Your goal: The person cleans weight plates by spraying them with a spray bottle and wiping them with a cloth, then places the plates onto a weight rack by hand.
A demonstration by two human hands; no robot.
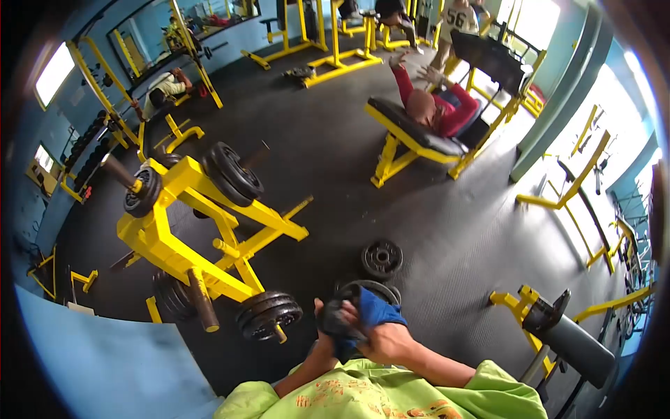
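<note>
My right hand [386, 343] is closed on a bright blue cloth [380, 309], bunched up in front of my green shirt. Pressed close beside it is my left hand [326, 334], its thumb sticking up. A dark, cloth-like black item [338, 321] covers or fills that hand; whether it is worn or held, I cannot tell, as the area is blurred. Just beyond my hands, partly hidden by them, black weight plates [392, 290] lie on the floor. One more round weight plate [382, 259] rests flat a little farther off.
To my left stands a yellow plate rack [183, 241] loaded with black plates [269, 314]. A person in red [457, 112] lies back on a leg press [412, 136] ahead. At right is a padded bench [569, 335]. Another person bends near the left wall, and others are at the back.
</note>
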